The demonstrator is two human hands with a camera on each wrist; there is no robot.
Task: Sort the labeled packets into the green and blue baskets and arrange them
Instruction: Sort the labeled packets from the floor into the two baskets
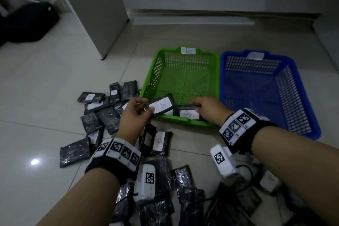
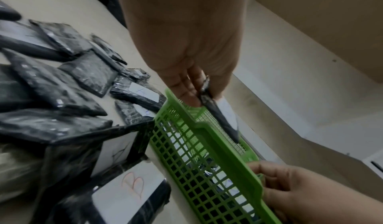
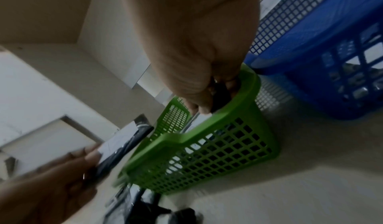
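Observation:
My left hand (image 1: 147, 105) pinches a black packet (image 1: 161, 106) with a white "B" label, held tilted over the near left corner of the green basket (image 1: 183, 123). The left wrist view shows the same packet (image 2: 221, 118) edge-on between thumb and fingers (image 2: 186, 88). My right hand (image 1: 198, 105) reaches inside the basket's near side, fingers curled round a dark packet (image 1: 187, 106). Just below it a "B"-labelled packet (image 1: 189, 114) lies against the near wall. In the right wrist view the fingers (image 3: 199, 103) close on that dark packet (image 3: 219, 95) above the green rim (image 3: 186, 139).
The blue basket (image 1: 222, 79) stands right of the green one, touching it, and looks bare inside. Several black packets (image 1: 102, 115) lie scattered on the tiled floor left of the baskets and near my forearms. A white cabinet panel (image 1: 95, 14) stands behind them.

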